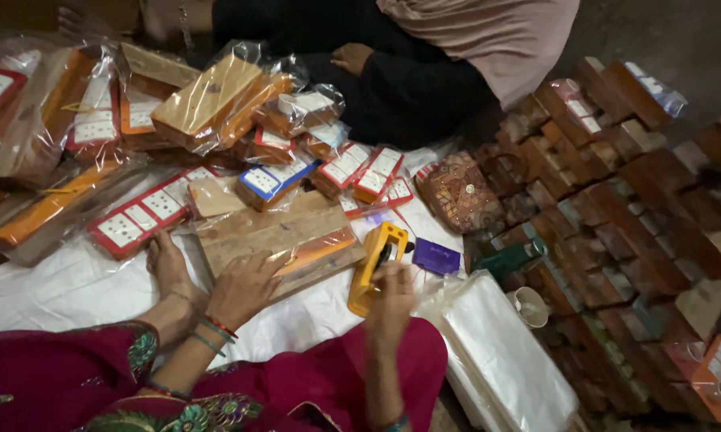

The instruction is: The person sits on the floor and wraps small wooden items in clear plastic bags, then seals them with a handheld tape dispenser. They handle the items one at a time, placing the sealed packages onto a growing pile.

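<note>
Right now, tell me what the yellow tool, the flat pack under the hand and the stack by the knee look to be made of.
Yellow tool: seemingly hard plastic, smooth and evenly coloured, under the right hand.
Flat pack: looks like wood, grain showing, wrapped in glossy clear film that glints; left hand rests on it.
Stack: probably thin clear plastic bags, translucent, shiny.

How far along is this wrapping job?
Done: many wrapped packs are piled behind. In hand: the left hand presses a wrapped wooden board, and the right hand is at the yellow tape dispenser. Left: mostly bare wooden blocks and empty bags at the right.
</note>
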